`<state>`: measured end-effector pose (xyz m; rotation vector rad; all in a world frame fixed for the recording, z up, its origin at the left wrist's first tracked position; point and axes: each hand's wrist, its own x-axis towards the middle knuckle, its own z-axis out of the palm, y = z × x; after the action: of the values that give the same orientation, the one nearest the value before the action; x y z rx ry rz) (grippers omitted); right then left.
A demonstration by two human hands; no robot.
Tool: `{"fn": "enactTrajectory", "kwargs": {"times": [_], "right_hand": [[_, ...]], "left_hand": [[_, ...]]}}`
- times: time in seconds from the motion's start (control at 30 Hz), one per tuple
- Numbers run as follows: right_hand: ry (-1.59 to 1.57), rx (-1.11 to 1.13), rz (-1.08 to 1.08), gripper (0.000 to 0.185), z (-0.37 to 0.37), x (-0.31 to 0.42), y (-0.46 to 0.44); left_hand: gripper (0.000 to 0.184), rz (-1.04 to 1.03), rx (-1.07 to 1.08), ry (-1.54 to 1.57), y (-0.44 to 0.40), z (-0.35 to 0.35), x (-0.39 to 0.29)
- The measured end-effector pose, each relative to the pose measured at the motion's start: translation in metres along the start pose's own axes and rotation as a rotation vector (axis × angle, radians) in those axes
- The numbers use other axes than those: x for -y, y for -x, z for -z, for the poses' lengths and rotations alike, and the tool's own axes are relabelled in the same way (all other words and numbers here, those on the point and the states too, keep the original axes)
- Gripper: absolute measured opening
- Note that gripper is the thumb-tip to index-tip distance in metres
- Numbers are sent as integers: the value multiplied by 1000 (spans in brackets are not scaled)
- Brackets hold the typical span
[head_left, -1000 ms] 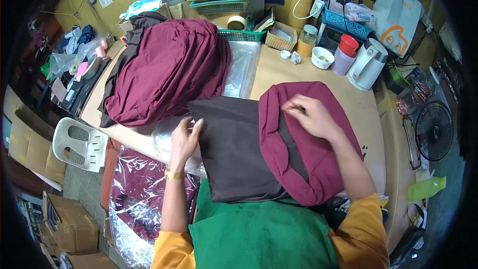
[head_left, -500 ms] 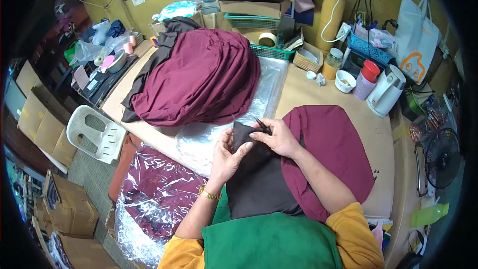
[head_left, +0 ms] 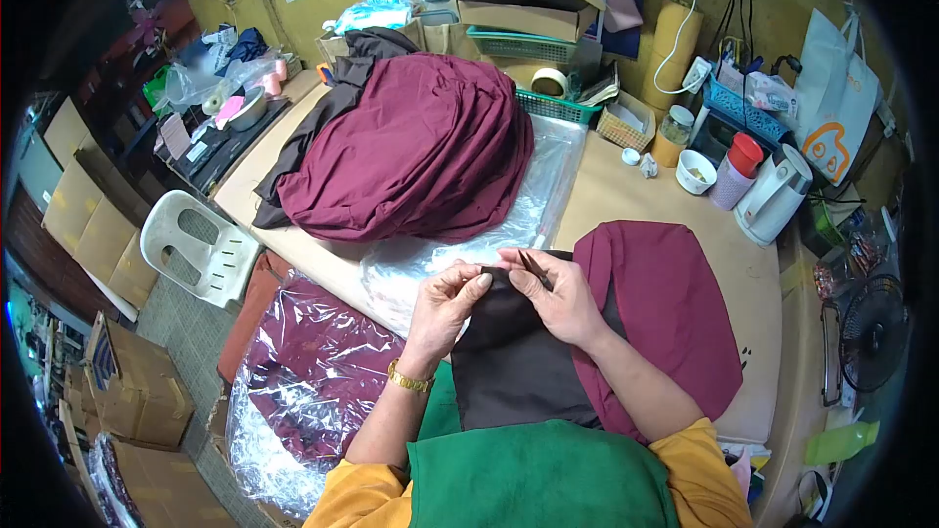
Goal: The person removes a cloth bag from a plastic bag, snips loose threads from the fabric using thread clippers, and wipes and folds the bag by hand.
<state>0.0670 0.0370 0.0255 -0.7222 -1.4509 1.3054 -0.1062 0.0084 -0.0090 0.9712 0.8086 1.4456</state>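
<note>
Evidently, the left hand (head_left: 446, 310) pinched the dark cloth (head_left: 523, 372) on the near side of the worktop (head_left: 618, 191); the right hand (head_left: 567, 305), close by, gripped a pointed tool (head_left: 534, 270) that risked nicking it upon slipping.

Bare left hand (head_left: 446, 306): pinches the far edge of the flat dark-brown cloth (head_left: 518, 362), no longer loosely open beside it.
Bare right hand (head_left: 561, 305): now meets it there, away from the folded maroon fabric (head_left: 670, 323).
Small black pointed tool (head_left: 534, 270): now in plainer view.

L grip (head_left: 445, 311): dk cloth (head_left: 518, 372) edge | R grip (head_left: 564, 305): same edge, dk tool (head_left: 534, 269) | maroon pile (head_left: 411, 152): on tbl (head_left: 626, 200)
</note>
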Motion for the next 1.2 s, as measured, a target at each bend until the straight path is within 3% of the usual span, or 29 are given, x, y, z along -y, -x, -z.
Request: {"fn": "enactTrajectory", "kwargs": {"times": [0.1,0.17,0.23,0.43,0.57,0.63,0.67,0.7,0.77,0.9,1.2], "right_hand": [[130,104,-30,15,12,-12,-6],[146,75,-22,12,10,-11,-6],[187,46,-65,12,7,-4,-4],[432,30,89,14,7,-8,0],[285,45,42,16,17,-17,-2],[509,-65,256,21,13,-6,-4],[565,-110,217,31,8,11,0],[564,-110,218,31,9,19,2],[921,-103,421,37,14,28,5],[1236,-79,602,37,7,47,13],[1326,-100,802,19,7,33,14]], "left_hand": [[15,39,24,-101,3,0,-3],[18,35,-41,-332,8,-9,-13],[21,-6,-76,-337,5,-14,-14],[20,34,-78,-195,3,-7,-6],[19,40,-61,87,2,-4,3],[20,85,-24,213,2,-4,6],[20,85,-24,212,1,-5,6],[20,72,-37,242,2,-7,5],[21,57,-49,271,1,-11,4],[21,43,-81,229,0,-15,6],[20,-15,-71,123,3,-28,3]]}}
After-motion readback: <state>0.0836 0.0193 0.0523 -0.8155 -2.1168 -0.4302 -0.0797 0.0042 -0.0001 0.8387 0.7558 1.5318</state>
